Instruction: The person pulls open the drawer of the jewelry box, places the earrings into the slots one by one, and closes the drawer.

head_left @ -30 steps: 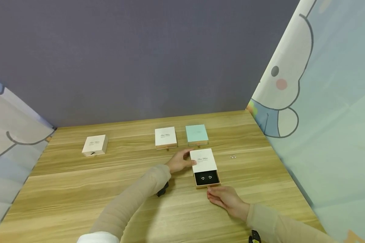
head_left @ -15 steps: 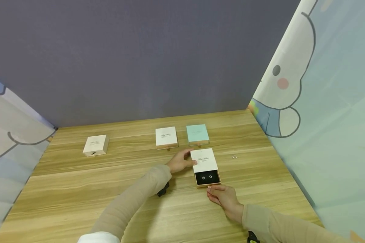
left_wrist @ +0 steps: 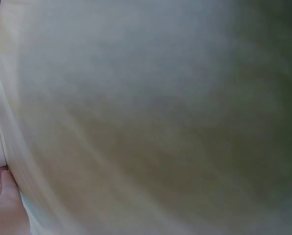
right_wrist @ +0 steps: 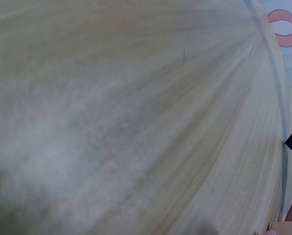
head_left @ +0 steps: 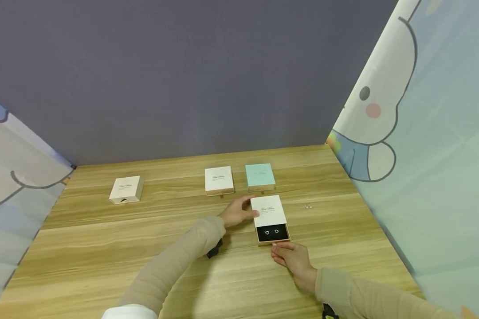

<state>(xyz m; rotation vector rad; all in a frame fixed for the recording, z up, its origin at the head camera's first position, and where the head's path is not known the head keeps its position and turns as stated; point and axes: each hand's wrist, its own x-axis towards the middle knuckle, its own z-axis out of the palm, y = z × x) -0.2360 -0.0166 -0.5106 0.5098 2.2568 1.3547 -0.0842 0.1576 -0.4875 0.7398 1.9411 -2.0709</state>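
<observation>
In the head view a white sliding jewelry box (head_left: pixel 268 210) with printed script lies right of centre, its drawer (head_left: pixel 259 243) partly out toward the person. Two small silver heart-shaped earrings (head_left: pixel 272 231) sit on the drawer's black lining. My left hand (head_left: pixel 237 212) holds the sleeve at its left side, thumb on the top edge. At the drawer's front, my right hand (head_left: pixel 295 259) pinches near the middle, where its fingertips hide the pull tab. The left wrist view catches fingers (left_wrist: pixel 8 183) against the white box; the right wrist view shows only a sliver of hand.
Behind stand a second white box (head_left: pixel 218 178) and a mint-green box (head_left: pixel 260 174). Another white box (head_left: pixel 126 189) lies far left. Tiny silver pieces (head_left: pixel 308 206) lie right of the open box on the wooden table (head_left: pixel 104 266). A grey wall and printed curtains border it.
The right hand has edged slightly away from the person, and the drawer appears marginally further in. The left hand keeps its place on the sleeve.
</observation>
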